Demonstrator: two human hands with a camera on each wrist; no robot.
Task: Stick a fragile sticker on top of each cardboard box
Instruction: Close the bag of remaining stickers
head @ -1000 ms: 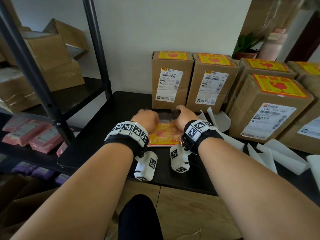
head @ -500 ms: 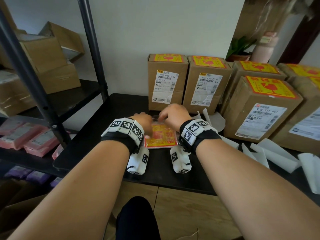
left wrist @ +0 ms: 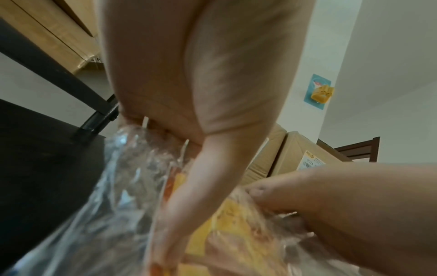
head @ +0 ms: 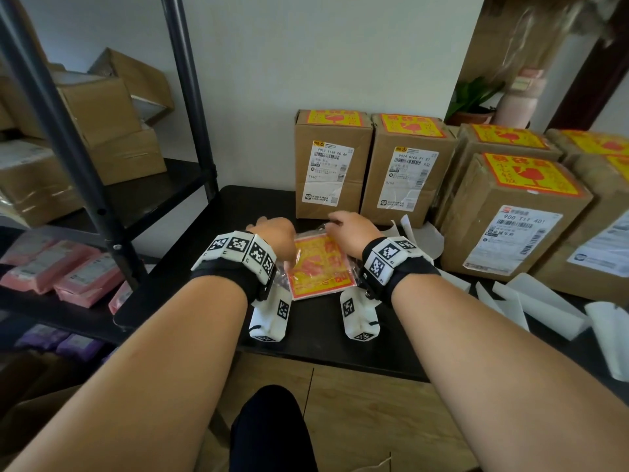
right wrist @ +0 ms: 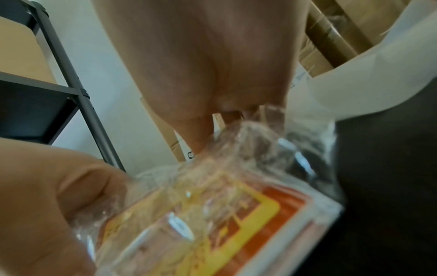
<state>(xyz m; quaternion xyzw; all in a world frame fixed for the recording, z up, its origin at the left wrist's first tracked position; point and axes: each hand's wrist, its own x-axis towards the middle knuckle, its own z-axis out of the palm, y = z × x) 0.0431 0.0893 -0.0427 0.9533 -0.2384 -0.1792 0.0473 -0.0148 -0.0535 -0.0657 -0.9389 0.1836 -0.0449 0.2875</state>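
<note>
Both my left hand (head: pixel 276 237) and right hand (head: pixel 354 233) pinch the sticker bag (head: pixel 320 267) lying between them, its mouth facing the boxes (head: pixel 332 185).

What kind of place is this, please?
Probably a small parcel packing or storage room. Cardboard boxes with shipping labels and fragile stickers stand on a black table, and a metal shelf rack holds more boxes.

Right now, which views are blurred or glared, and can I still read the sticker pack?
Head view: sharp, edges bowed, sticker pack clear. Left wrist view: motion-blurred, plastic bag shiny. Right wrist view: soft, glare streaks on the pack's wrap, print unreadable.
</note>
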